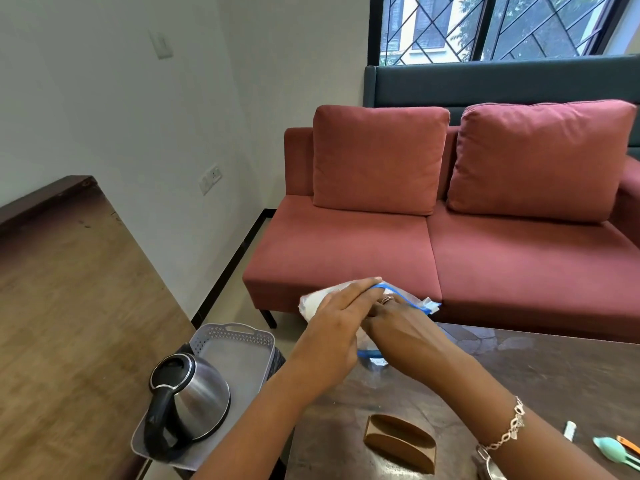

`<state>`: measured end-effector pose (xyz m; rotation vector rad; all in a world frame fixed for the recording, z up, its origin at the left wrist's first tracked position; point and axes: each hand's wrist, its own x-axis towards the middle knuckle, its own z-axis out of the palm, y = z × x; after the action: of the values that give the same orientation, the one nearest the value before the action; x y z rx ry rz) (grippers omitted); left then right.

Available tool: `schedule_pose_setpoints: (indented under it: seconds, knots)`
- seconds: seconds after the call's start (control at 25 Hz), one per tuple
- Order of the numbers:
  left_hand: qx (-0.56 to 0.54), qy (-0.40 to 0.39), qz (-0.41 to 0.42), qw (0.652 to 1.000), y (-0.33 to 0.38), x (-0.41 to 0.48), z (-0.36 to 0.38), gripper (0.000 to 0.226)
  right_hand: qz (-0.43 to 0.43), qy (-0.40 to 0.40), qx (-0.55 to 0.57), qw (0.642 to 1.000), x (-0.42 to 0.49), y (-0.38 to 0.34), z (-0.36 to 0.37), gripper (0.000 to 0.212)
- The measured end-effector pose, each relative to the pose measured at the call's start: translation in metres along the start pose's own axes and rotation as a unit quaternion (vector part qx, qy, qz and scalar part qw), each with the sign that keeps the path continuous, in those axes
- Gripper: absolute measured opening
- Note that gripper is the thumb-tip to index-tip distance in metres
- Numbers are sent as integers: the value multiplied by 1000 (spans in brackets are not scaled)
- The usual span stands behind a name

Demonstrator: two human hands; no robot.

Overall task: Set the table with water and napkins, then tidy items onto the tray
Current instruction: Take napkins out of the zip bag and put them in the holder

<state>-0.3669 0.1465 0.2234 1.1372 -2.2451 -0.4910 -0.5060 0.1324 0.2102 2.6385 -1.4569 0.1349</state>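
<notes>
A clear zip bag [420,301] with a blue zip strip, holding white napkins [311,303], is held above the far edge of the dark table [536,375]. My left hand [341,311] lies across the top of the bag with its fingers straight, the fingertips at the blue strip. My right hand [403,327], with a ring on one finger, grips the bag's mouth from the right; its fingertips are hidden behind my left hand. A steel kettle [192,393] with a black handle stands on the grey tray [242,344] at the left. A brown napkin holder [400,443] stands empty near me.
A teal spoon [613,452], an orange utensil [627,444] and a small white object [569,429] lie at the table's right edge. A red sofa [433,251] stands beyond the table. A wooden counter [69,306] runs along the left.
</notes>
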Motion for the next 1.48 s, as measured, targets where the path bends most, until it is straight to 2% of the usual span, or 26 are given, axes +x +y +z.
schedule_pose_setpoints:
  seconds: [0.04, 0.08, 0.12, 0.24, 0.4, 0.48, 0.56, 0.72, 0.8, 0.92, 1.0, 1.12, 1.2, 1.24, 1.36, 1.48]
  knots:
    - [0, 2, -8, 1000, -3, 1, 0, 76, -34, 75, 4, 997, 0, 2, -1, 21]
    - [-1, 1, -18, 1000, -7, 2, 0, 76, -51, 100, -3, 994, -3, 7, -2, 21]
    - [-3, -4, -32, 999, -12, 3, 1, 75, -73, 109, -6, 991, -6, 13, 1, 19]
    - [-4, -39, -74, 996, -23, 6, 2, 71, -70, 140, 30, 987, -12, 20, -13, 19]
    - [-32, -80, -85, 993, -23, 8, 4, 69, -28, 228, 128, 965, -18, 33, -30, 16]
    - [-35, -94, -91, 991, -22, 11, 6, 65, -4, 285, 183, 941, -18, 38, -43, 21]
    - [-38, -99, -95, 990, -21, 12, 7, 64, 31, 331, 229, 915, -18, 46, -59, 16]
    - [-51, -101, -99, 989, -20, 11, 5, 65, 126, 402, 286, 861, -25, 69, -90, 18]
    - [-62, -94, -100, 989, -21, 11, 3, 67, 173, 420, 270, 849, -33, 84, -99, 21]
    - [-81, -81, -96, 989, -23, 9, -1, 65, 232, 416, 225, 850, -42, 102, -93, 22]
    - [-97, -76, -91, 988, -24, 9, -5, 59, 216, 391, 213, 869, -44, 106, -80, 22]
    - [-131, -70, -76, 986, -22, 8, -11, 34, 136, 258, 237, 927, -46, 97, -52, 24]
    - [-140, -97, -79, 982, -21, 6, -15, 45, 97, 142, 215, 961, -47, 88, -29, 37]
    - [-137, -115, -82, 980, -22, 6, -15, 49, 87, 109, 196, 971, -47, 82, -18, 39]
    - [-126, -144, -72, 979, -27, 1, -9, 42, 81, 133, 172, 973, -48, 64, 4, 18]
    - [-109, -150, -81, 979, -32, -15, -4, 46, 96, 124, 185, 970, -54, 49, 17, 13]
